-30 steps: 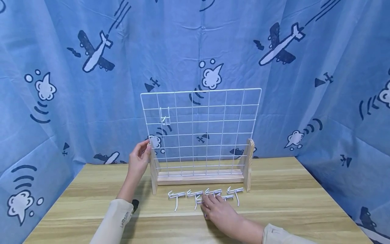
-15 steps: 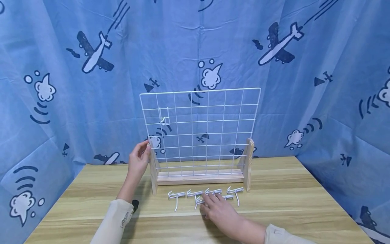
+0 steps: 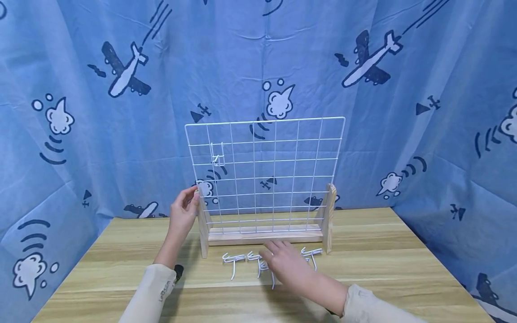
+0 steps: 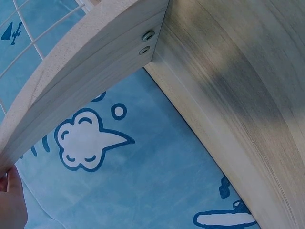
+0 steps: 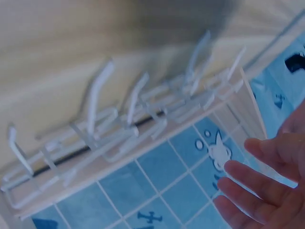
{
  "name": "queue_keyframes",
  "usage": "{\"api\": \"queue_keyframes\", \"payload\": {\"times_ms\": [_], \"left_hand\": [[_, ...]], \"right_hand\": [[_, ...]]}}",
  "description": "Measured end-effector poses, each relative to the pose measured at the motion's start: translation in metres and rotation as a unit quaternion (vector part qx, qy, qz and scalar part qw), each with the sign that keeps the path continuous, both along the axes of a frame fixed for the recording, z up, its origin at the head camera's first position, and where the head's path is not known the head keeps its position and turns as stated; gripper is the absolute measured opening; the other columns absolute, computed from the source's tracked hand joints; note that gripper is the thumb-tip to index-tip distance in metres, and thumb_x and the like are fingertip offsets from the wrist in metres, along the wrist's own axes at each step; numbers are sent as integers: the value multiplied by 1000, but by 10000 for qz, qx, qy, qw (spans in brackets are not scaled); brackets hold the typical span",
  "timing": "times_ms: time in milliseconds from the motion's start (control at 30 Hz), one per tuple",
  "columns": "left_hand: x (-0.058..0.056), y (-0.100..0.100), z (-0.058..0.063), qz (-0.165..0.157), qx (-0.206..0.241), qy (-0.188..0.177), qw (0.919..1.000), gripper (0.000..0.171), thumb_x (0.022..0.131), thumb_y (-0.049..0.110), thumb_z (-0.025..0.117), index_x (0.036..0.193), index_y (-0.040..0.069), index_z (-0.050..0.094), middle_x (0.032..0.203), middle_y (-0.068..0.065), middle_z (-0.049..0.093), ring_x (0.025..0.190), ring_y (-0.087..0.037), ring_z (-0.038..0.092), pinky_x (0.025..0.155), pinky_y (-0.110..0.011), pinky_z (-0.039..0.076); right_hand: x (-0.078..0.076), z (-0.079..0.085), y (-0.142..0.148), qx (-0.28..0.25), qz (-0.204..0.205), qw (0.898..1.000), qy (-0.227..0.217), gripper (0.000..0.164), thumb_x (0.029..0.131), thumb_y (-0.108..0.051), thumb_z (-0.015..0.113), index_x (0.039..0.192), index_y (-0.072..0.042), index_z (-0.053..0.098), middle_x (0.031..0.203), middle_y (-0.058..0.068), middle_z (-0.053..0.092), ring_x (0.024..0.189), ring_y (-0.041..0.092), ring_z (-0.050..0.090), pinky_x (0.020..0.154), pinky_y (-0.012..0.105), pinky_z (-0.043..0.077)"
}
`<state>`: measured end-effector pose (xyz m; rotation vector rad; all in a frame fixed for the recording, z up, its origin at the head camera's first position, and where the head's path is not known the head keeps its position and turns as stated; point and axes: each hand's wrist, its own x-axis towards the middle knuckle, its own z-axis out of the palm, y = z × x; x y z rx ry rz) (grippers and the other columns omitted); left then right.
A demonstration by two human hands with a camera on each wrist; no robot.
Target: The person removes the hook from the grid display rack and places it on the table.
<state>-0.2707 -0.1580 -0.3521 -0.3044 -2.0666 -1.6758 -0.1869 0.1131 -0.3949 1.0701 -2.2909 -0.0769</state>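
Observation:
My left hand (image 3: 185, 211) grips the top of the left wooden upright (image 3: 203, 229) of a stand; in the left wrist view, that hand (image 4: 13, 200) shows at the lower left edge. The stand bears a white wire grid panel (image 3: 275, 159), with a white wire hook (image 3: 218, 160) hung at its upper left. My right hand (image 3: 288, 267) is over the row of white hooks in front of the stand, hiding some of them. A hook (image 3: 233, 259) lies at the row's left end and another hook (image 3: 312, 254) at its right. In the right wrist view, the right hand's fingers (image 5: 252, 183) are spread, holding nothing.
A wooden base bar (image 3: 264, 237) joins the stand's two uprights, the right upright (image 3: 330, 220) standing at the far side. Everything rests on a wood-grain table (image 3: 383, 269). Blue printed curtains (image 3: 161, 89) surround the table's back and sides.
My right hand has lifted slightly from the hooks and shifted a little toward the stand. My left hand has stayed on the upright.

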Motion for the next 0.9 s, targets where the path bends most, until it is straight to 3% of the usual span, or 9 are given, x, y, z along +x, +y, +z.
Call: {"api": "queue_keyframes", "payload": {"times_ms": [300, 600, 900], "left_hand": [[1, 0, 1, 40, -34, -29, 10000, 32, 91, 10, 48, 120, -3, 47, 117, -17, 51, 113, -24, 47, 94, -22, 39], [1, 1, 2, 20, -67, -93, 9999, 32, 91, 10, 48, 121, -1, 47, 117, -16, 51, 113, -23, 46, 95, -25, 39], [2, 0, 2, 58, -95, -130, 9999, 32, 91, 11, 48, 121, -1, 47, 118, -15, 51, 114, -24, 46, 96, -25, 38]], "right_hand": [[-19, 29, -13, -965, 226, 9950, 102, 23, 76, -6, 64, 99, -6, 63, 94, 5, 62, 90, 19, 57, 77, 31, 50], [-33, 59, -26, -2075, 701, 9755, 209, 23, 79, 0, 59, 102, -4, 62, 96, 5, 63, 92, 17, 58, 81, 27, 49], [-45, 80, -41, -2620, 438, 9640, 122, 28, 88, -9, 52, 115, -6, 56, 108, 7, 59, 98, 19, 54, 84, 27, 49]]}}
